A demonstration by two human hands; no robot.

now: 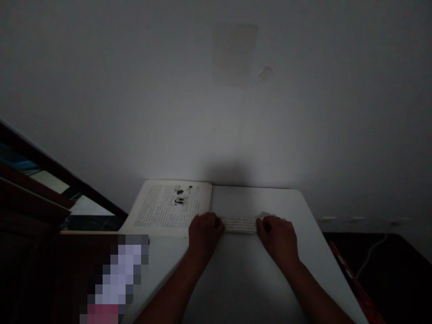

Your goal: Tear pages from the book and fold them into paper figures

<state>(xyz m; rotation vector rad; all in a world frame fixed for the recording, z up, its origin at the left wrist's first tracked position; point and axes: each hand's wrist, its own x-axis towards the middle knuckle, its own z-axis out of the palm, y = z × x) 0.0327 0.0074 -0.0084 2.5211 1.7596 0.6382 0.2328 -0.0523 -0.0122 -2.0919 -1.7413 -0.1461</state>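
A narrow folded strip of printed paper [239, 225] stretches between my two hands, just above or on the white table [236, 279]. My left hand [205, 234] is closed around its left end, with thumb and fingers pinched together. At the other end my right hand [279, 236] grips the paper in the same way. Left of my left hand lies a printed page or open book [168, 207], with lines of text and a small black drawing.
A pale wall [162, 112] rises directly behind the table. Dark shelving [33, 193] with papers stands at the left. To the right are wall sockets [356, 220], a white cable [371, 249] and a dark surface. A pixelated patch covers the lower left.
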